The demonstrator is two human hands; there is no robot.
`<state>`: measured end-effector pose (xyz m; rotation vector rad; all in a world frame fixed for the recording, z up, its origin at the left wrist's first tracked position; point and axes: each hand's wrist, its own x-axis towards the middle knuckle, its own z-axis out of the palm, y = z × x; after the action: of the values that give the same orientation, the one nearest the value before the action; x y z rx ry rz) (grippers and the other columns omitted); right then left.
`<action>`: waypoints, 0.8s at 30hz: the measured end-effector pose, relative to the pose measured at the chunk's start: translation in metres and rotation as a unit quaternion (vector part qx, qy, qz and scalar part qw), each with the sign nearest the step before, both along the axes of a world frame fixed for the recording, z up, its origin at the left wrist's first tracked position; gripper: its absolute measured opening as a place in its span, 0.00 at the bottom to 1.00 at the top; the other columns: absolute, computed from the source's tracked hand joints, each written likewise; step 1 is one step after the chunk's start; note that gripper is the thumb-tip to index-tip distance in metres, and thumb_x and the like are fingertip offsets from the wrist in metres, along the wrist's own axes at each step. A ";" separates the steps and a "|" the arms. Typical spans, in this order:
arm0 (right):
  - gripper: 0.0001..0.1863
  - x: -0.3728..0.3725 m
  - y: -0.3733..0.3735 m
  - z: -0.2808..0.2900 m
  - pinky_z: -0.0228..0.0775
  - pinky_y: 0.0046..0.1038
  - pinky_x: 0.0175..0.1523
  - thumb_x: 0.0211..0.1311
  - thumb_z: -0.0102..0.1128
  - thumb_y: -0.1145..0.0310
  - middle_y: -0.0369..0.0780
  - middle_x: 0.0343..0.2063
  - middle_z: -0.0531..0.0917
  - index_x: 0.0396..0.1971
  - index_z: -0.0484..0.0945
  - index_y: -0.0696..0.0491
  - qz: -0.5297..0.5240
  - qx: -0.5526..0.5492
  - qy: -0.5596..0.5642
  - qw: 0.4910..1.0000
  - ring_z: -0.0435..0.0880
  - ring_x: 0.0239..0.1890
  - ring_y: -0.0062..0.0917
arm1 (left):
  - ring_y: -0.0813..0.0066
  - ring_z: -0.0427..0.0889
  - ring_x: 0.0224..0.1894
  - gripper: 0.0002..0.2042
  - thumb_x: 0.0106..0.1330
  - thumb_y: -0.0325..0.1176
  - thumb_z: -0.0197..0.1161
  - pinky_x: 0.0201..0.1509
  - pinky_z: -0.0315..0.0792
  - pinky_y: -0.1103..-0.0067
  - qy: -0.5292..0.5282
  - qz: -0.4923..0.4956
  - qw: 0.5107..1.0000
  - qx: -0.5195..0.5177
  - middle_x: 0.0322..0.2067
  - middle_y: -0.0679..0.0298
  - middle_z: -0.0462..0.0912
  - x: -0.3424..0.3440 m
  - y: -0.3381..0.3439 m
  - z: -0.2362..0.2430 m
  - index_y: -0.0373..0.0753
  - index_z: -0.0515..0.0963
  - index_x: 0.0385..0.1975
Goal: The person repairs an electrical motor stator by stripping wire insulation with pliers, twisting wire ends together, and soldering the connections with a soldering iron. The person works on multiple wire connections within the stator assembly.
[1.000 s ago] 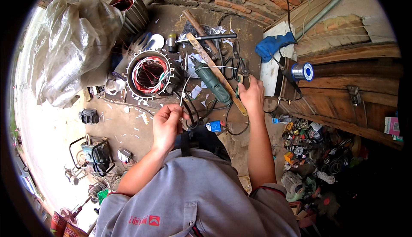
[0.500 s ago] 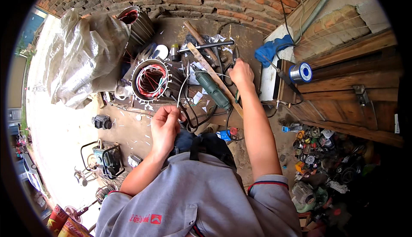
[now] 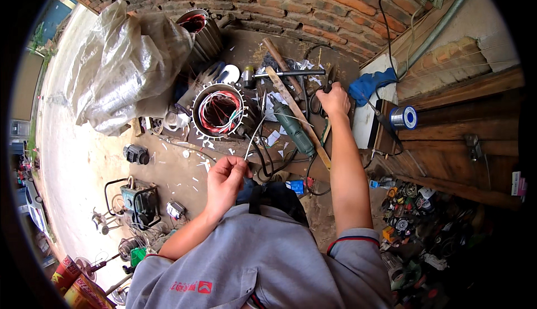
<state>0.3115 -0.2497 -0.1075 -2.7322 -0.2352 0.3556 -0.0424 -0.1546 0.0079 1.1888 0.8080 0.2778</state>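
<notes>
My left hand (image 3: 228,177) pinches a thin white wire (image 3: 248,148), which runs up beside the stator with red and white windings (image 3: 205,123). My right hand (image 3: 335,101) has its fingers wrapped round the handles of a dark pair of shears (image 3: 331,75), partly hidden by the fingers, at the worktable's right. Between my hands lie a green handheld power tool (image 3: 296,130), a long wooden strip (image 3: 279,85) and loose black cords. Behind them are a hammer (image 3: 271,49), a black bar (image 3: 288,73) and paper scraps.
A plastic-covered bundle (image 3: 123,68) and second stator (image 3: 204,34) are at back left, before a brick wall (image 3: 302,6). At right sit a blue glove (image 3: 369,85), soldering iron and solder spool (image 3: 403,117). Machines (image 3: 140,202) and heaped parts (image 3: 408,219) lie on the ground.
My right hand has moved forward across the table onto the shears. My left hand still pinches the wire. The whole view has shifted, so the table appears farther right and slightly lower.
</notes>
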 end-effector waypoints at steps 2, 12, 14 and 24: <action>0.31 -0.004 -0.010 -0.016 0.77 0.39 0.57 0.52 0.73 0.54 0.50 0.50 0.84 0.52 0.81 0.58 -0.020 0.137 -0.061 0.988 0.84 0.52 0.43 | 0.88 0.72 0.23 0.07 0.77 0.30 0.57 0.27 0.67 0.87 0.003 -0.007 1.000 -0.018 0.29 0.66 0.85 0.002 0.004 0.001 0.33 0.78 0.41; 0.26 -0.046 -0.014 0.000 0.76 0.22 0.44 0.70 0.62 0.77 0.41 0.42 0.83 0.65 0.64 0.62 0.060 0.568 0.010 0.821 0.82 0.39 0.20 | 0.83 0.81 0.32 0.09 0.76 0.32 0.61 0.40 0.75 0.82 0.042 -0.038 0.990 0.132 0.31 0.68 0.85 0.018 0.024 0.000 0.31 0.82 0.41; 0.27 -0.056 -0.013 0.014 0.77 0.22 0.46 0.72 0.59 0.79 0.42 0.44 0.82 0.67 0.60 0.60 0.078 0.604 -0.011 0.793 0.83 0.41 0.20 | 0.83 0.82 0.31 0.09 0.76 0.32 0.60 0.38 0.75 0.83 0.046 -0.043 0.990 0.122 0.30 0.67 0.85 0.024 0.027 0.006 0.32 0.81 0.39; 0.21 -0.151 -0.065 0.099 0.69 0.19 0.31 0.69 0.64 0.69 0.33 0.25 0.79 0.59 0.75 0.59 0.103 0.580 0.244 0.771 0.78 0.24 0.14 | 0.82 0.83 0.28 0.10 0.76 0.34 0.60 0.32 0.76 0.82 0.095 -0.070 0.981 0.153 0.30 0.66 0.85 0.039 0.036 0.005 0.33 0.81 0.38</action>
<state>0.1607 -0.3152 -0.0081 -1.3294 -0.4245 0.6753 -0.0033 -0.1181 0.0129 1.5734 0.8622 0.1781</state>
